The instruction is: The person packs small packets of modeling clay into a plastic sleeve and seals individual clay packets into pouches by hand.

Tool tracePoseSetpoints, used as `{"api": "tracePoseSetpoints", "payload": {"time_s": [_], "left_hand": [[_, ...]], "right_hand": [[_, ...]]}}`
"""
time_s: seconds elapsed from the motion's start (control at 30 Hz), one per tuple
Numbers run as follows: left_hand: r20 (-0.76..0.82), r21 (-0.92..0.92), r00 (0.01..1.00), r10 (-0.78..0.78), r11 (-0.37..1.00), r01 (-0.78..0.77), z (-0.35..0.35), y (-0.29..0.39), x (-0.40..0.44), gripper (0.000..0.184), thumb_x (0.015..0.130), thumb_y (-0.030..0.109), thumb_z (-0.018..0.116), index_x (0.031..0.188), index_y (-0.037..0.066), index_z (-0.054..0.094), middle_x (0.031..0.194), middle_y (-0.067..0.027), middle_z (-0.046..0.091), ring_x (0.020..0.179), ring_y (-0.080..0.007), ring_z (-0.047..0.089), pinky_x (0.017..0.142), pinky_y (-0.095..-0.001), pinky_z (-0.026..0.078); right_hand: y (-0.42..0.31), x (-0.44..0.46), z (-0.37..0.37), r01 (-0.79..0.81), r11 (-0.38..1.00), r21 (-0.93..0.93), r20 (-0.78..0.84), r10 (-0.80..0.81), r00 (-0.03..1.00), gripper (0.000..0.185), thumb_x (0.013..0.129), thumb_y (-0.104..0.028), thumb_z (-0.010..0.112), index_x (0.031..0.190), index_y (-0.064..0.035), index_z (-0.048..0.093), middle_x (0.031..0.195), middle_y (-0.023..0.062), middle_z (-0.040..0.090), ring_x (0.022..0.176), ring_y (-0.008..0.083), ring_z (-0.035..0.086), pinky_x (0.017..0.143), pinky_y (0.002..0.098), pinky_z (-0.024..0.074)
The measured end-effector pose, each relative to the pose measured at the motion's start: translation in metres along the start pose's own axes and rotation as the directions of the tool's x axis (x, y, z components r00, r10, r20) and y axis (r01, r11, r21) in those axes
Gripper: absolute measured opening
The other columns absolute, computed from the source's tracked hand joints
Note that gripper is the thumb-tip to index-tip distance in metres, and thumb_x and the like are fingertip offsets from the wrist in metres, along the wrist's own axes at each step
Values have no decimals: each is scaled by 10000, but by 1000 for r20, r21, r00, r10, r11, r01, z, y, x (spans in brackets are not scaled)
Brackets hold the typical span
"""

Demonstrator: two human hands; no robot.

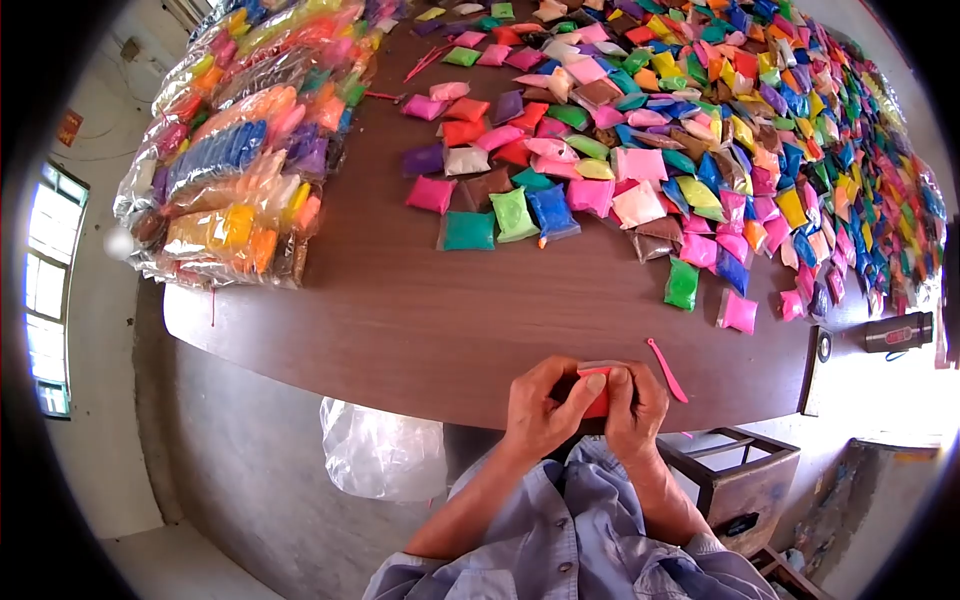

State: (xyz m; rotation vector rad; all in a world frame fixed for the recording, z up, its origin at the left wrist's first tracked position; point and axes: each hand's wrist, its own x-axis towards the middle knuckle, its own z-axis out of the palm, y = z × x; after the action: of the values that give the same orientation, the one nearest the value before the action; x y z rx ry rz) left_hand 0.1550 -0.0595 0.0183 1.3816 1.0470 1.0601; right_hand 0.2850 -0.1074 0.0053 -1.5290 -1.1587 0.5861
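Grey-blue shirt [575,540] cloth lies nearest; beyond it, over the front edge of the counter [420,340], the left grip [543,405] and right grip [638,405] are clamped together on a small red packet [597,403], probably paired to steady it from both sides. A pink plastic knife [668,372] lies just right, seemingly within easy reach. Bare surface opens ahead and leftward, bounded by loose colourful packets [640,165] beyond and bulging clear bags [225,150] at left.

Bagged bundles [220,150] lie left of loose packets [640,165] on the table [450,320], a tool [672,381] beside the right hand [637,408].
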Motion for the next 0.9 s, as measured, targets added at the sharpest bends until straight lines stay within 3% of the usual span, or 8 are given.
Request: {"api": "tracePoseSetpoints", "payload": {"time_s": [0.07,0.13,0.2,0.4,0.47,0.6,0.67,0.9], "left_hand": [[81,83,997,-2,997,-5,-2,-10,-1,215,950,212,766,924,5,713,773,-176,659,658,-316,656,597,-374,501],[161,164,987,-10,986,-17,0,-16,-1,228,955,231,760,944,6,722,783,-182,667,668,-324,666,601,-378,507],[106,91,988,114,988,-124,2,-18,1,223,969,234,734,965,11,731,790,-195,674,682,-346,677,605,-391,515],[72,171,983,172,968,-182,0,-10,0,174,979,194,714,1020,31,758,785,-182,678,671,-355,675,605,-398,522],[99,125,992,72,989,-85,1,-5,0,196,972,228,731,970,33,751,772,-177,675,663,-355,668,590,-402,516],[180,206,979,99,969,-136,-1,-4,1,186,956,177,714,914,-4,711,722,-162,640,596,-288,605,576,-365,479],[204,233,968,146,953,-192,1,-5,3,302,956,296,759,841,28,683,709,-176,627,601,-362,620,549,-408,480],[117,181,984,136,971,-156,1,-18,-1,254,989,217,717,838,19,664,681,-182,593,571,-377,575,531,-411,455]], "right_hand": [[-3,0,-1,34,999,-31,-27,-35,999,238,1084,-114,521,999,9,705,839,94,742,716,150,650,695,297,522],[-1,-2,-2,20,999,-34,-35,-21,999,239,1086,-118,522,991,10,700,817,89,725,704,146,635,682,299,516],[2,-2,1,7,999,-38,-41,-8,999,241,1087,-122,523,983,10,696,794,84,708,691,143,620,668,301,509],[5,0,1,-8,1000,30,7,8,1000,172,1037,-110,592,920,-1,656,714,106,632,604,184,574,582,327,476],[3,-1,0,-19,1000,24,-5,19,1000,175,1043,-114,597,929,2,662,696,96,612,601,157,544,574,314,465],[2,1,3,-7,999,49,-122,13,992,213,1073,-132,584,936,7,671,704,74,618,619,119,512,575,291,446],[4,0,3,-18,998,67,-162,29,986,227,1082,-138,578,939,9,676,712,67,624,629,111,511,581,284,445],[9,1,0,38,989,140,-47,-31,998,194,1086,-122,556,1054,28,674,789,54,641,691,100,533,611,274,443]]}}
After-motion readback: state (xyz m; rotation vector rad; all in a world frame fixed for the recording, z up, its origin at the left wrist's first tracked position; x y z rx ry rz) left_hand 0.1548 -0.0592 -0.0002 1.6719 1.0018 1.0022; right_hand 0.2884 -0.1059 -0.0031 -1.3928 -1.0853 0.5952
